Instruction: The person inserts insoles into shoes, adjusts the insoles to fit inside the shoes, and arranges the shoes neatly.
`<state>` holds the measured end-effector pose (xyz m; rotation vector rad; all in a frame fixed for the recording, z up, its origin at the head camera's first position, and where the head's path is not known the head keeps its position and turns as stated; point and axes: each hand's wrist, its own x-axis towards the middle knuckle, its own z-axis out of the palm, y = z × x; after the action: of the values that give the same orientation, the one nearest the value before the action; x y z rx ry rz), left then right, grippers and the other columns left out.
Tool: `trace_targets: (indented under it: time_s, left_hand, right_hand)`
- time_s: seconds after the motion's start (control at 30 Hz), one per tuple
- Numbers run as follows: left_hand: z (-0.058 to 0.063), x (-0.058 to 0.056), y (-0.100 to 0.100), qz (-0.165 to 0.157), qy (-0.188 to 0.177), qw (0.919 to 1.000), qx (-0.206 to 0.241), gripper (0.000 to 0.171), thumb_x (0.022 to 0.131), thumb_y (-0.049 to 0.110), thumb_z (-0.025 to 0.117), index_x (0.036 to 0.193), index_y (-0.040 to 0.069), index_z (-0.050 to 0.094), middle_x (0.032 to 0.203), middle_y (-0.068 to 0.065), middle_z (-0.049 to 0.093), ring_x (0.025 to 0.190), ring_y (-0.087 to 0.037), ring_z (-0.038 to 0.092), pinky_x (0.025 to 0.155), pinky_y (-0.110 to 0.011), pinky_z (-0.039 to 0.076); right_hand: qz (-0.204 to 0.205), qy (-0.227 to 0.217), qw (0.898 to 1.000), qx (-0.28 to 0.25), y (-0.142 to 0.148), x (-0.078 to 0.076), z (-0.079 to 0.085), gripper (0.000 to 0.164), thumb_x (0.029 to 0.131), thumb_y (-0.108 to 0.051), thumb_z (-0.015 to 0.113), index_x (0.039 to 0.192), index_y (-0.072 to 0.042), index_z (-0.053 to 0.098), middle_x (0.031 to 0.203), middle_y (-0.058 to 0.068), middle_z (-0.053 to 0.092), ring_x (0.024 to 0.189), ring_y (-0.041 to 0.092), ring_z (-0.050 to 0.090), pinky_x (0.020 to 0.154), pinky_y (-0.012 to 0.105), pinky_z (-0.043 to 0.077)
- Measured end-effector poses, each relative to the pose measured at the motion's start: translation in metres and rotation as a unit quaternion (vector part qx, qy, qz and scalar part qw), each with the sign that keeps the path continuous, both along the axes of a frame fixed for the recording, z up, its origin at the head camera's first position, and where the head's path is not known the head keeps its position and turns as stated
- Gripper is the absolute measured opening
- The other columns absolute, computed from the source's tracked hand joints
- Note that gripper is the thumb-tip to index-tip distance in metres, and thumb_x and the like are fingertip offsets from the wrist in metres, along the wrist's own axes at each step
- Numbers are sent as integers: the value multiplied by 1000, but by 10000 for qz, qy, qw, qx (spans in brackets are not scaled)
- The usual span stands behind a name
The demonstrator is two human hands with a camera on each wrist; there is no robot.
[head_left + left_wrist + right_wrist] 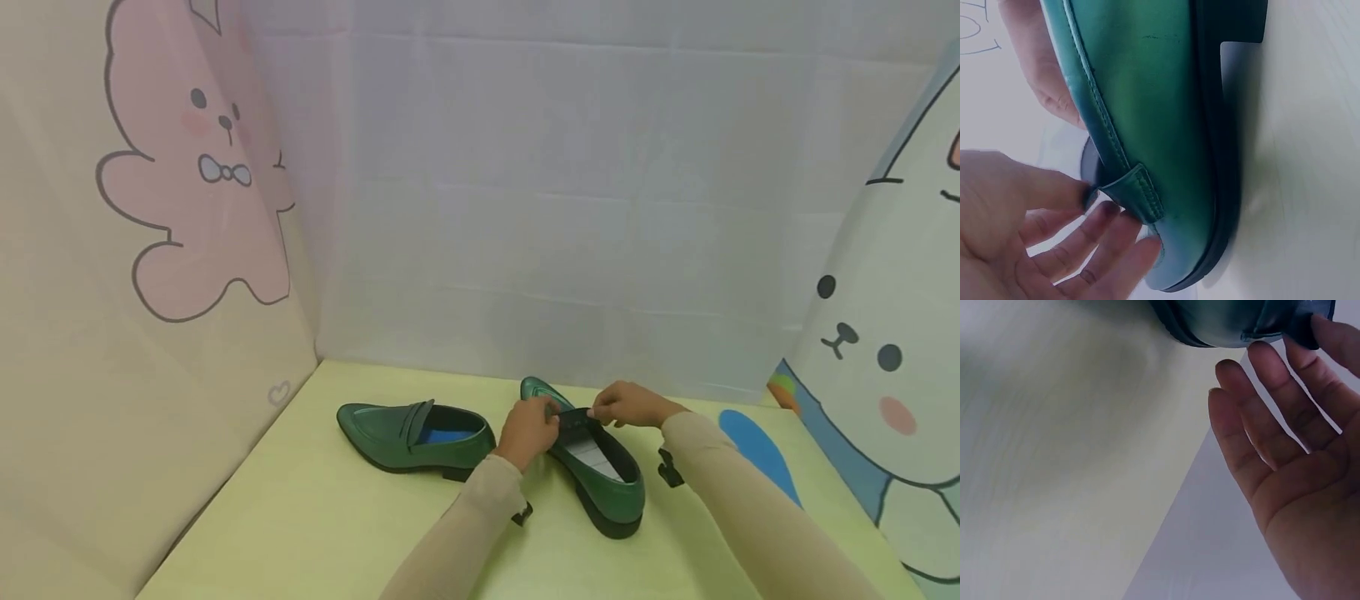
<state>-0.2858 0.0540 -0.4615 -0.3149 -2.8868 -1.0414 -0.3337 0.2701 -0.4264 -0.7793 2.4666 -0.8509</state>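
Observation:
Both hands are at a green loafer (pixel 611 496) that lies with its toe pointing away from me and its heel nearer. My left hand (pixel 528 433) pinches one side of the raised tongue (pixel 574 418) between thumb and forefinger. At the other side, my right hand (pixel 633 404) pinches the tongue's edge, its other fingers extended beside the shoe in the right wrist view. The tongue's dark underside faces me. A whitish lining (pixel 588 454) shows inside the shoe. Left of it, the second green loafer (pixel 386 433) stands upright with a blue insole (pixel 446 436) inside.
A flat blue insole-shaped piece (pixel 761 454) lies on the pale yellow table (pixel 300 517), right of my right forearm. White cloth walls (pixel 562 208) enclose the table at the back and sides, with cartoon animals printed on the side ones.

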Motion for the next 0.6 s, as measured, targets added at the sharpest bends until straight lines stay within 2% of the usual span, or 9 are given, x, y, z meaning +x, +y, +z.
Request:
trace_targets:
  time_s: [0.13, 0.23, 0.3, 0.37, 0.47, 0.53, 0.6]
  left_hand:
    - [8, 0, 4, 151, 112, 9976, -669, 18, 89, 23, 63, 106, 29, 64, 96, 9, 64, 65, -10, 54, 47, -30, 42]
    - [14, 1, 7, -5, 203, 9931, -1153, 24, 88, 20, 64, 109, 33, 65, 112, 9, 61, 77, -12, 58, 50, -31, 45]
    - [15, 0, 8, -204, 353, 9886, -1450, 28, 88, 18, 64, 110, 34, 66, 119, 10, 57, 93, -12, 58, 59, -30, 48]
    - [13, -2, 8, -510, 608, 9812, -1758, 30, 87, 13, 65, 110, 32, 67, 121, 10, 56, 104, -13, 54, 72, -27, 49]
    - [9, -5, 8, -1054, 1119, 9638, -2180, 33, 84, 5, 66, 109, 26, 69, 114, 9, 60, 109, -13, 52, 87, -22, 43]
    - [6, -6, 8, -1315, 1335, 9531, -2376, 33, 83, 2, 66, 109, 22, 69, 109, 9, 63, 105, -11, 53, 88, -19, 41]
    - [4, -5, 7, -1448, 1415, 9473, -2481, 32, 83, 3, 67, 109, 21, 70, 105, 9, 65, 99, -9, 56, 84, -18, 43]
  right_hand:
    - [-163, -229, 9994, -179, -1, -3, -3, 25, 96, -24, 50, 91, -5, 66, 92, 8, 61, 83, 23, 59, 74, 43, 52]
    - [-303, -408, 9980, -369, -2, -4, -8, 24, 95, -21, 50, 86, -2, 63, 86, 10, 59, 78, 23, 59, 75, 45, 51]
    - [-393, -568, 9964, -501, -3, -4, -11, 25, 95, -19, 50, 81, 1, 60, 80, 13, 58, 75, 24, 58, 76, 46, 51]
    - [-506, -783, 9937, -623, -3, -3, -14, 27, 94, -18, 51, 78, 2, 56, 78, 15, 56, 74, 26, 58, 76, 46, 51]
    - [-636, -1017, 9901, -733, -3, -4, -18, 29, 95, -19, 51, 77, 4, 53, 77, 17, 55, 73, 26, 56, 76, 45, 51]
    - [-685, -1119, 9883, -775, -3, -3, -19, 30, 95, -20, 51, 76, 3, 52, 76, 16, 53, 74, 25, 56, 76, 44, 50]
    - [-744, -1205, 9867, -802, -3, -3, -21, 30, 95, -21, 52, 75, 1, 51, 74, 12, 51, 73, 23, 53, 77, 45, 49]
